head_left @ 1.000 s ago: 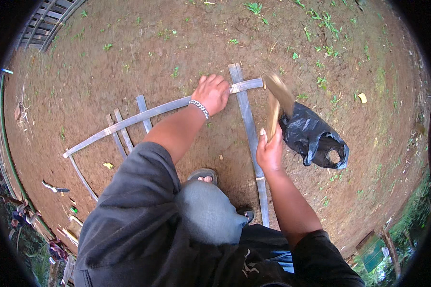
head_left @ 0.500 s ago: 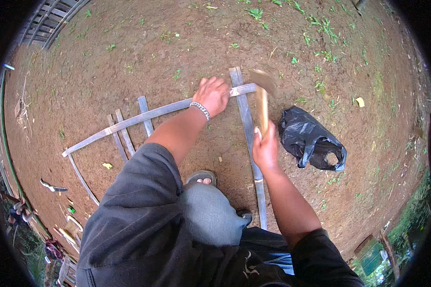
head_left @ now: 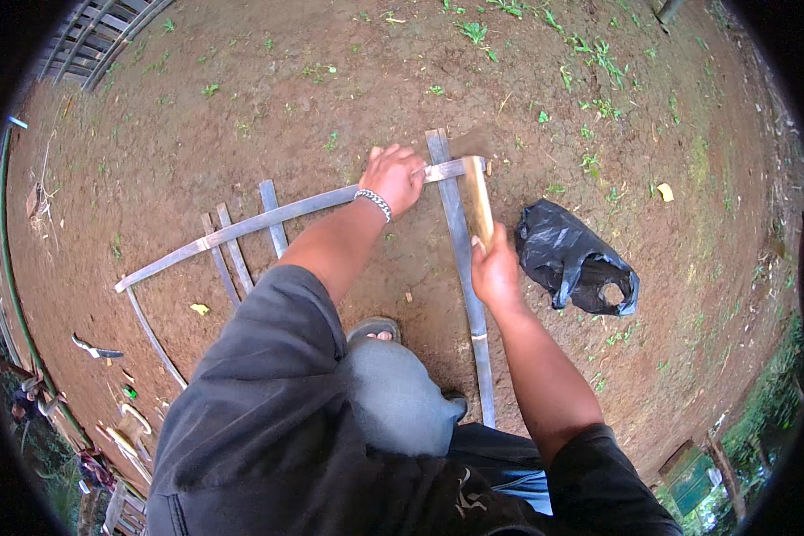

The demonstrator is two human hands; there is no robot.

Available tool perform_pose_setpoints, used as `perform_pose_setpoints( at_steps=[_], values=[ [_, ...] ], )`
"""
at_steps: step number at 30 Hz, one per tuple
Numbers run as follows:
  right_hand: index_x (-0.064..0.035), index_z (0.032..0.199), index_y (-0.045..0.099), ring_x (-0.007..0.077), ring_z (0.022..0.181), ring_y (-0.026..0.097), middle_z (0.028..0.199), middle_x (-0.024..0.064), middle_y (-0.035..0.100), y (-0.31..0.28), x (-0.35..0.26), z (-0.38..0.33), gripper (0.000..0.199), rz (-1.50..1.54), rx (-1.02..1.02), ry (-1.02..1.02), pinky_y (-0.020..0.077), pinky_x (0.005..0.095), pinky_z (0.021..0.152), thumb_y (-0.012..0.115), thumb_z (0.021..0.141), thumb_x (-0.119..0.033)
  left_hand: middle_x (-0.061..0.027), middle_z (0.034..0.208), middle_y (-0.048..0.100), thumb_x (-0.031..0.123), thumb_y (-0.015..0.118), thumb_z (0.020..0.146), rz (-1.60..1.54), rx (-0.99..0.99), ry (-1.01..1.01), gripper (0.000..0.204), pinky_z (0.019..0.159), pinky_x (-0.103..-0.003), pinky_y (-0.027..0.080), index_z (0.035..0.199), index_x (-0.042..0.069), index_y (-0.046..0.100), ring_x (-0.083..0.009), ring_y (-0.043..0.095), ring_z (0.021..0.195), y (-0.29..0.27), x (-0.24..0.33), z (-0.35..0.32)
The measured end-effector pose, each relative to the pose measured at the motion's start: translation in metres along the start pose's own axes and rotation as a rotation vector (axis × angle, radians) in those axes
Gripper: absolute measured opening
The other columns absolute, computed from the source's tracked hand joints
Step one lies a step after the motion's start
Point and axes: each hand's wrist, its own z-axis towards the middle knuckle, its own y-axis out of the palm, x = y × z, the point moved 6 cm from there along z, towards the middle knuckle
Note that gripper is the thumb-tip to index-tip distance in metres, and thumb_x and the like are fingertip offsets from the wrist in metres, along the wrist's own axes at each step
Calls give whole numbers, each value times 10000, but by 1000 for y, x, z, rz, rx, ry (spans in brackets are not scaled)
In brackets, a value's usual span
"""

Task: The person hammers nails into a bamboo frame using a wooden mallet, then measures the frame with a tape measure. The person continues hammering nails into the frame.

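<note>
Apparently pounding slat [head_left: 317, 204] near right end; clenching tool [head_left: 479, 198] in right hand [head_left: 497, 271], slat in left hand [head_left: 392, 180]; calling for firm bracing.

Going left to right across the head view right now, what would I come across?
Curved knife-like tool, bright yellow scrap, rightmost short bamboo slat, left hand with a chain bracelet, right hand gripping a wooden tool handle, black plastic bag, pale yellow scrap.
</note>
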Motion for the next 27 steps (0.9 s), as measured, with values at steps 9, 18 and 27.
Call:
perform_pose_setpoints(
  at_steps=[9,18,27],
  values=[
    [-33,1275,465,521,1003,632,1002,327,665,-36,8,-15,369,20,-124,5,510,552,852,605,969,-182,-75,916,655,188,662,883,10,-98,-59,120,908,-454,404,947,105,722,-277,596,1021,-1,4,4],
    [-13,1266,520,453,975,674,998,286,675,-47,113,-194,356,178,-215,363,520,503,805,604,978,-204,-114,1057,734,441,730,864,-158,-382,-521,404,906,-406,492,1048,82,719,-280,674,991,12,-2,36],
    [-34,1269,540,420,1019,672,1043,268,675,-30,131,-230,378,225,-399,530,507,481,871,629,966,-241,-27,1160,707,468,681,891,-311,-836,-360,392,989,-343,426,1119,154,741,-173,576,1094,31,-17,63]
  ],
)
